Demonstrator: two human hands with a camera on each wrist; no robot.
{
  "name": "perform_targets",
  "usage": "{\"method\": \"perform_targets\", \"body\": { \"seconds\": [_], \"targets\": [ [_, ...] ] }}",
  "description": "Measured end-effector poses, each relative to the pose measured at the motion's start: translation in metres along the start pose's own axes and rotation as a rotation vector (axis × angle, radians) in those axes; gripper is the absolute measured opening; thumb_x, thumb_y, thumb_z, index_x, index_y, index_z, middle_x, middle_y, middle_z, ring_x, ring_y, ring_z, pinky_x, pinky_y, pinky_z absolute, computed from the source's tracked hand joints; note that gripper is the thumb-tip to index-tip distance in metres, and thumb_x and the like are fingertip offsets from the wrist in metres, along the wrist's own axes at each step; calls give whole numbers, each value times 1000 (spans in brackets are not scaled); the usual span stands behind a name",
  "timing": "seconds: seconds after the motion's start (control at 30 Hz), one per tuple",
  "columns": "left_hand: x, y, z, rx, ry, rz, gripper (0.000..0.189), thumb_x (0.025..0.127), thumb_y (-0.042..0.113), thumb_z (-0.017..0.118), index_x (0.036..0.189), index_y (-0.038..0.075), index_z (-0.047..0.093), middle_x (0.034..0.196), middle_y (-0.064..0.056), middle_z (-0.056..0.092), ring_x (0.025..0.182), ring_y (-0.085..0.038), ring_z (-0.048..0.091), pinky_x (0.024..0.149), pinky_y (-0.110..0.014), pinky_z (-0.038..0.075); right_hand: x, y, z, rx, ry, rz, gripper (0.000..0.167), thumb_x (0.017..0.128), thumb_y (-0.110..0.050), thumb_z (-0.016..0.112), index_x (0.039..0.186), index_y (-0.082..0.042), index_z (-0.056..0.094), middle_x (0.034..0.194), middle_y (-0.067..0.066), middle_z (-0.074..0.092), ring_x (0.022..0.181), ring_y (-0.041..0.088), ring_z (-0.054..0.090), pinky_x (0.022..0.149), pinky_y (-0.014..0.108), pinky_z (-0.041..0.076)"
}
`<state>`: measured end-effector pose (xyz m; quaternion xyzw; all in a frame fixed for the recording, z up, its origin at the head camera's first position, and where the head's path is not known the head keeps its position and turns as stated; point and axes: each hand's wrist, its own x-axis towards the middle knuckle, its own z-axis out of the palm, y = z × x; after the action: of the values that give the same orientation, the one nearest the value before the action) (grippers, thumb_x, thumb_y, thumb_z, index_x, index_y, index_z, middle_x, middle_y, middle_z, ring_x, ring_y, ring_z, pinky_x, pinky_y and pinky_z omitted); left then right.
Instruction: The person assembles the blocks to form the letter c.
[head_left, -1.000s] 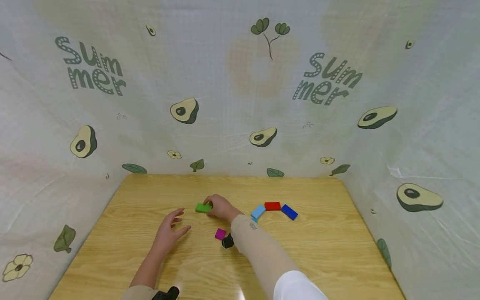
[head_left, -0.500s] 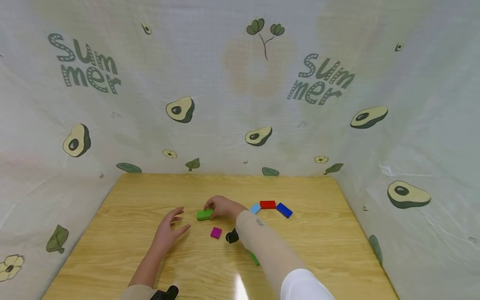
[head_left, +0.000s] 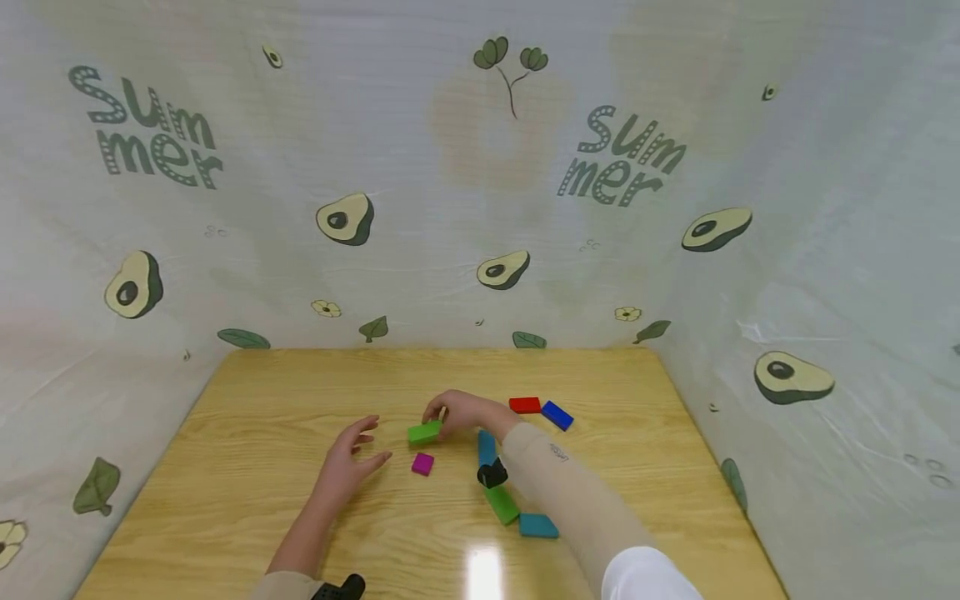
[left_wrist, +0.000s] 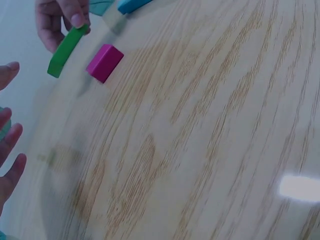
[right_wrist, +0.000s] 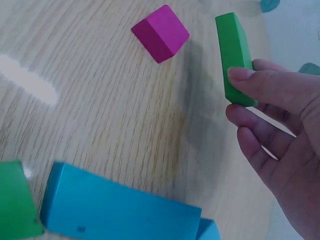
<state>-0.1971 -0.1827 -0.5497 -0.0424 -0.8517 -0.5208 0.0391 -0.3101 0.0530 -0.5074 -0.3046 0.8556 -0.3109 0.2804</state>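
Note:
My right hand (head_left: 467, 412) pinches a light green block (head_left: 424, 432) between thumb and fingers. In the right wrist view the held block (right_wrist: 232, 55) is raised over the table, its shadow falling apart from it. A magenta block (head_left: 422, 463) lies on the wood just on the near side of it. To the left, my left hand (head_left: 347, 467) hovers with spread, relaxed fingers and nothing in them. Only its fingertips (left_wrist: 11, 142) enter the left wrist view, at the left edge.
A curved row of blocks lies right of the magenta one: blue (head_left: 487, 447), green (head_left: 502, 505) and teal (head_left: 537, 525). Farther back are a red block (head_left: 525, 405) and a dark blue block (head_left: 557, 415). My right forearm covers part of the row. A printed cloth (head_left: 420, 167) surrounds the table.
My right hand has carried the light green block to the right and nearer, to behind the magenta block. The left hand keeps its spread pose. The head view has turned slightly right.

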Motion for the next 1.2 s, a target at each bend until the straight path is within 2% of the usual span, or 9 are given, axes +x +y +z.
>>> {"method": "perform_targets", "body": {
  "seconds": [0.13, 0.37, 0.57, 0.9, 1.03, 1.2],
  "targets": [
    [0, 6, 7, -27, -18, -9, 66, 83, 8, 78, 140, 4, 48, 135, -18, 51, 117, -37, 52, 101, -56, 37, -12, 6, -2, -16, 11, -1, 30, 83, 2, 76, 109, -13, 71, 98, -6, 61, 90, 13, 58, 78, 23, 50],
    [0, 12, 21, -58, -26, 19, 65, 80, 9, 81, 138, 4, 51, 132, -16, 54, 115, -37, 54, 99, -56, 39, -33, 17, -5, -13, 4, -30, 31, 82, 1, 76, 110, -12, 71, 98, -5, 62, 87, 17, 60, 74, 23, 51],
    [1, 18, 33, -93, -25, 34, 65, 78, 5, 82, 136, 3, 53, 132, -17, 55, 115, -36, 54, 100, -56, 38, -54, 25, -6, -1, 17, -19, 32, 82, 1, 76, 110, -12, 71, 99, -5, 62, 82, 12, 59, 72, 22, 50],
    [-1, 36, 58, -61, -67, 85, 65, 77, 3, 82, 135, 3, 54, 131, -14, 55, 114, -36, 53, 100, -56, 39, -94, 36, -6, 35, 68, -31, 32, 83, 0, 76, 112, -11, 70, 103, -5, 63, 77, 11, 57, 70, 24, 50],
    [-2, 39, 66, -62, -87, 103, 64, 78, 8, 83, 136, 4, 54, 132, -12, 54, 114, -34, 52, 99, -55, 41, -109, 43, -4, 31, 85, -26, 32, 83, -3, 76, 112, -13, 70, 105, -7, 63, 80, 9, 57, 72, 24, 51],
    [-3, 43, 75, -62, -111, 92, 66, 79, 15, 83, 137, 9, 54, 134, -11, 52, 117, -33, 51, 92, -50, 48, -126, 50, -3, 25, 108, -32, 32, 83, 0, 76, 112, -13, 71, 107, -6, 61, 82, 8, 57, 74, 24, 51]
  ]
}}
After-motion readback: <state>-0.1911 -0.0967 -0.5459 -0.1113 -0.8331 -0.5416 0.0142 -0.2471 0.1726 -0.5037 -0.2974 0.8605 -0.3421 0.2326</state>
